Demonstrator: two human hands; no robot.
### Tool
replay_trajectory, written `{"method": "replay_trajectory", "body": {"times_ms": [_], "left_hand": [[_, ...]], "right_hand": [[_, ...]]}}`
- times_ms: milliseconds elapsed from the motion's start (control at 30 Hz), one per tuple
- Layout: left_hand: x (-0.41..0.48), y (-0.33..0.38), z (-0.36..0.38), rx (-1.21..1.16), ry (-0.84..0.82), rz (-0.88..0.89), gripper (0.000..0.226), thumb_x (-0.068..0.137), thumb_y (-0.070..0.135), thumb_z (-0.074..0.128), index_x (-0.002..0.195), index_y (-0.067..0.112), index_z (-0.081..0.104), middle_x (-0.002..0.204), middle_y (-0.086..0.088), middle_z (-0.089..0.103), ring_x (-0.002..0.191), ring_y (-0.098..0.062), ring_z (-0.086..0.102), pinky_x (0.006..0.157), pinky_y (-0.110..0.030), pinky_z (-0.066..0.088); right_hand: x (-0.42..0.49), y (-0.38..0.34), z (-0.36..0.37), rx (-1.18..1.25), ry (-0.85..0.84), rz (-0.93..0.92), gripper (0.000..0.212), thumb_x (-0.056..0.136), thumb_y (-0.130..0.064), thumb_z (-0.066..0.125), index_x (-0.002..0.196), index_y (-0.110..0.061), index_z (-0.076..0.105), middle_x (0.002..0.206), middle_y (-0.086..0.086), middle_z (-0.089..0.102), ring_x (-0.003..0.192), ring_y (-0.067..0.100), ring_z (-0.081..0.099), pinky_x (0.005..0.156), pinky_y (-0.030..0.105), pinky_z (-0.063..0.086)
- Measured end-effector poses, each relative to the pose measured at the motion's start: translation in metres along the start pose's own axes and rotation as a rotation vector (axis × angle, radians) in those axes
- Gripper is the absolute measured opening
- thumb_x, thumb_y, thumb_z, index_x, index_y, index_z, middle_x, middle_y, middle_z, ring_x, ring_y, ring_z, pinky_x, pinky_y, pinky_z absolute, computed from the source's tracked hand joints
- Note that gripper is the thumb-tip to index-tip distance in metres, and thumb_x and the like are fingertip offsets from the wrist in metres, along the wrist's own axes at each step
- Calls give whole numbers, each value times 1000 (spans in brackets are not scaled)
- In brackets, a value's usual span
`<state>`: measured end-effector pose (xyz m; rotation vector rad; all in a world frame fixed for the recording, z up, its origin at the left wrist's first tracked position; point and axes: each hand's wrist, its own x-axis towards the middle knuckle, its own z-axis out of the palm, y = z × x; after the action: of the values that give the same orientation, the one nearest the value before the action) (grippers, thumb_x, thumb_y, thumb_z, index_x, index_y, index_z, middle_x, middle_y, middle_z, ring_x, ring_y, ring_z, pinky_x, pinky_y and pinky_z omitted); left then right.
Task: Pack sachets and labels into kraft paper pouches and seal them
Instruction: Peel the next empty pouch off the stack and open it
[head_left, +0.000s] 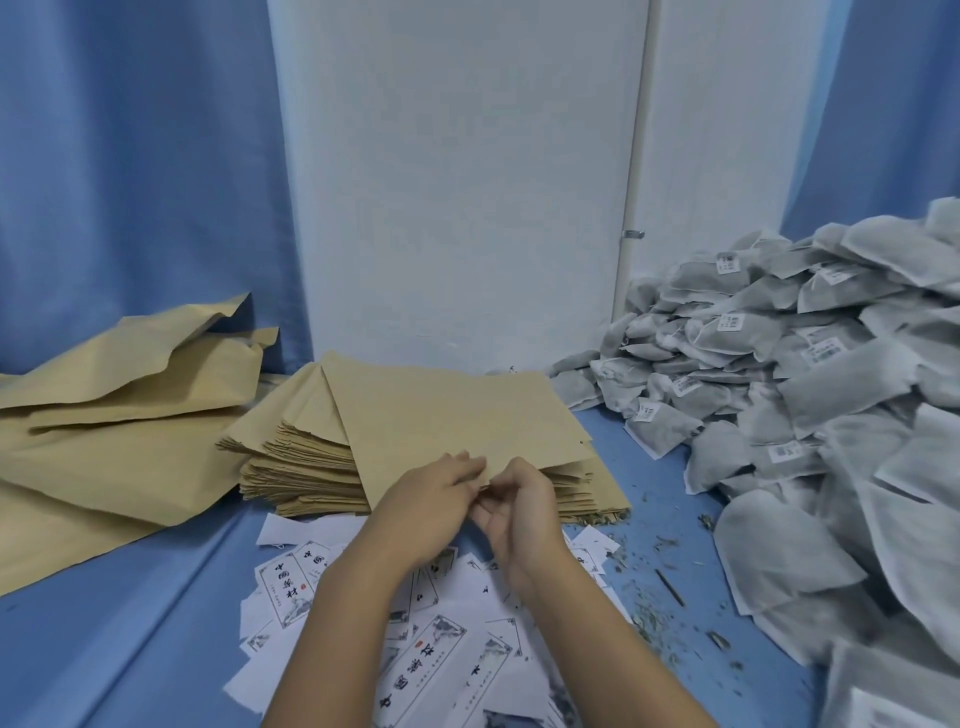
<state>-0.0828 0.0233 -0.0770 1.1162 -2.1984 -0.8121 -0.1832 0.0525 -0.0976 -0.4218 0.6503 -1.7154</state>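
Hands: left hand (441, 499) and right hand (519, 506) pinch the top pouch's (457, 415) near edge, seemingly parting its mouth.
Pouch: atop the stack (301, 467).
Tip: separate one layer only.
Sachets (779, 389): heaped right.

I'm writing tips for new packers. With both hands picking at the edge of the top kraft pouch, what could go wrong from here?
1. The left hand and right hand pinch the top pouch at its near edge; they might lift two pouches from the tight stack, or tear the paper.
2. Dried bits scattered near the labels could slip inside.
3. The heaped sachets may slide.
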Motion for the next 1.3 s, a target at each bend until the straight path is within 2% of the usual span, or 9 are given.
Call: {"method": "replay_trajectory", "body": {"times_ms": [100, 233, 300, 433, 600, 800, 1000, 1100, 1300], "left_hand": [[-2, -1, -1, 105, 57, 18, 34, 100, 22, 40, 131, 25, 55, 139, 2, 51, 129, -14, 44, 105, -25, 33], [-7, 5, -1, 406, 147, 63, 27, 93, 22, 43, 114, 22, 60, 108, 1, 65, 103, -23, 59, 82, -38, 48], [-7, 7, 2, 475, 210, 89, 23, 90, 19, 43, 106, 20, 59, 101, 1, 64, 97, -25, 59, 75, -38, 47], [-4, 7, 4, 460, 299, 142, 30, 99, 19, 36, 120, 23, 57, 110, 1, 65, 98, -23, 60, 76, -35, 46], [-2, 8, 9, 604, 299, 187, 29, 94, 14, 40, 118, 25, 51, 103, 3, 64, 88, -22, 59, 64, -30, 37], [-4, 11, 11, 494, 399, 164, 22, 97, 16, 38, 113, 21, 51, 92, -4, 67, 86, -30, 59, 67, -36, 38], [-6, 16, 7, 408, 435, 155, 24, 97, 24, 40, 112, 29, 59, 98, 0, 69, 93, -25, 61, 74, -36, 44], [-10, 17, 9, 442, 483, 198, 30, 90, 17, 47, 115, 30, 60, 108, 6, 68, 96, -22, 61, 73, -33, 43], [-15, 4, -5, 503, 621, 252, 51, 51, -18, 70, 95, 9, 73, 88, -4, 74, 66, -27, 68, 54, -29, 50]], "right_hand": [[1, 0, 1, -24, -1, -3, 20, 80, 6, 30, 78, -5, 47, 108, 31, 59, 91, 30, 60, 84, 32, 53], [1, 2, 5, -132, 17, -31, 26, 78, 11, 30, 66, -9, 42, 72, 10, 44, 59, 18, 44, 56, 25, 44], [1, 2, 9, -189, 21, -60, 29, 80, 14, 30, 66, -8, 43, 62, 5, 42, 52, 15, 45, 51, 23, 41], [2, 0, 12, -152, 37, -98, 23, 87, 15, 34, 87, -6, 44, 80, 13, 46, 78, 25, 47, 66, 26, 53], [1, -1, 12, -185, 147, -151, 35, 85, 16, 39, 67, -15, 37, 51, -1, 28, 41, 8, 30, 46, 20, 45], [-3, -4, 11, -270, 190, -173, 36, 82, 17, 40, 62, -12, 39, 38, -7, 39, 34, 4, 38, 41, 17, 42], [-7, -6, 14, -152, 166, -148, 15, 87, 11, 44, 86, 4, 57, 75, 14, 56, 68, 21, 57, 52, 23, 55], [-7, -7, 10, -64, 163, -123, 18, 91, 7, 44, 98, 4, 61, 79, 14, 66, 65, 19, 66, 52, 25, 56], [-4, -12, 3, -23, 255, -90, 13, 97, -5, 47, 98, -3, 60, 88, 16, 68, 71, 22, 69, 50, 27, 57]]}}
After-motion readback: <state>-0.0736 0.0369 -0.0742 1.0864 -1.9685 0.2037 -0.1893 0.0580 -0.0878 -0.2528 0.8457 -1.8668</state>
